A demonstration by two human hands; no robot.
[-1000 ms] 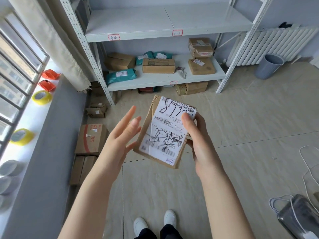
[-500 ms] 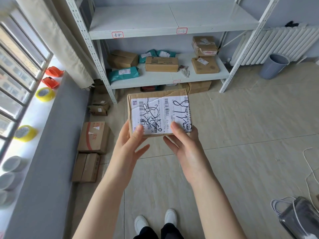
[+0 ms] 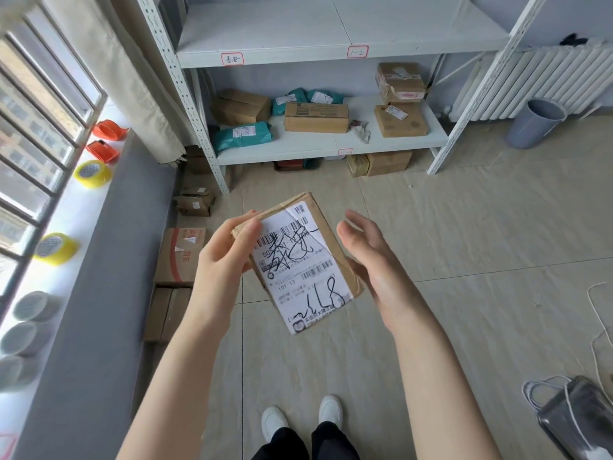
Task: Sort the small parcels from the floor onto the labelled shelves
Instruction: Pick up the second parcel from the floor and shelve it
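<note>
So the small brown cardboard parcel [image 3: 300, 260] with the white printed label is up in the air between both hands, label facing up, long side running away from the person and tilted a bit. Left hand [image 3: 227, 257] has it pinched at the far-left corner, thumb on top of the label edge, fingers wrapped under. Right hand [image 3: 371, 257] is loosely spread: thumb and upper fingers stand clear of the box's right edge, while the lower fingers look like they cradle it from below near the bottom-right corner, though I can't tell for sure.

Room-wise: lots of bare beige tiled floor [image 3: 464, 260] to the right of the right hand and below both hands. Straight ahead past the hands is the white metal shelving unit [image 3: 331, 144], with its lower shelf partly filled with brown boxes and teal plastic mailers; gaps are left between them. The upper shelf's front edge carries two small red-bordered labels. Left of the left hand, flat cardboard boxes [image 3: 180, 257] line the grey wall under the windowsill.

The parcel's cardboard is creased and taped, and the label is glossy with black marker scrawl.

Compared with half a second ago, the box got rotated from landscape to roughly portrait, and the right hand let go of the near edge.
</note>
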